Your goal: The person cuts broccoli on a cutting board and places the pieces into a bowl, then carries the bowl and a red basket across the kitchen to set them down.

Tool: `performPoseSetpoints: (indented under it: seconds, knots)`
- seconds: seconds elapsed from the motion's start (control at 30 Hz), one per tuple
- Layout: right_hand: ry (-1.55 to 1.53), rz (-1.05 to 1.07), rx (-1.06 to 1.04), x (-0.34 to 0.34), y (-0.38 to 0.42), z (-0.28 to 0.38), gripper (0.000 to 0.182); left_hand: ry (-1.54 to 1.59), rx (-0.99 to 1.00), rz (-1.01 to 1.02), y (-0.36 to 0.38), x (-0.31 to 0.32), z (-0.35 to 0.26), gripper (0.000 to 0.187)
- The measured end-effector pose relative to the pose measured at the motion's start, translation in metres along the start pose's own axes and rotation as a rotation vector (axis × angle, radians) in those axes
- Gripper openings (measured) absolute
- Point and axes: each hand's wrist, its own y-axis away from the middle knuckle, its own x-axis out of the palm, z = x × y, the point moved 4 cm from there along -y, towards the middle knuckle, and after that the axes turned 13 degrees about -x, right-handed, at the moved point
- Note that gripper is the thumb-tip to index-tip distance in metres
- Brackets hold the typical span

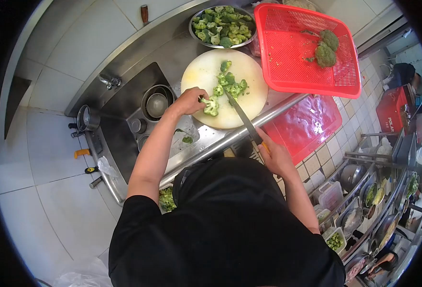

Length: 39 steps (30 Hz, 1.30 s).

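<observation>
On a round white cutting board (196,71) lie several broccoli florets (237,88), close to the blade of a knife (243,116). My right hand (276,156) is wrapped round the knife's orange handle, and the blade points up and left across the board. At the board's left edge my left hand (190,101) pinches a piece of broccoli (211,106), whose pale cut side faces up. Part of that piece is covered by my fingers.
A metal bowl of cut broccoli (224,26) stands behind the board. To its right, a red basket (311,85) holds two broccoli heads (326,49). The sink (120,112) with metal pots is at left. Shelves with food containers (329,195) stand at lower right.
</observation>
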Motion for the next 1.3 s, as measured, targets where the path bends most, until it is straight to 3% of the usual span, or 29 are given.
performPoseSetpoints:
  seconds: [0.1,0.17,0.2,0.43,0.77,1.3]
  knots:
    - [-0.031,-0.033,-0.047,0.001,0.001,0.001,0.056,0.043,-0.095,-0.159,0.014,0.008,0.009,0.030]
    - [-0.079,-0.013,-0.066,0.003,0.001,0.005,0.056,0.176,-0.252,-0.461,0.026,0.012,0.010,0.028]
    - [-0.081,-0.014,-0.063,0.004,0.000,0.007,0.056,0.208,-0.286,-0.514,0.027,0.024,0.016,0.028]
    - [0.019,0.035,-0.084,0.015,-0.016,0.009,0.057,0.367,-0.363,-0.685,0.045,0.061,-0.010,0.023]
    - [0.099,0.042,-0.093,0.017,-0.018,0.014,0.058,0.345,-0.395,-0.571,0.048,0.069,-0.018,0.019]
    - [0.296,0.090,-0.061,0.038,-0.028,0.004,0.059,0.328,-0.385,-0.587,0.048,0.071,-0.015,0.023]
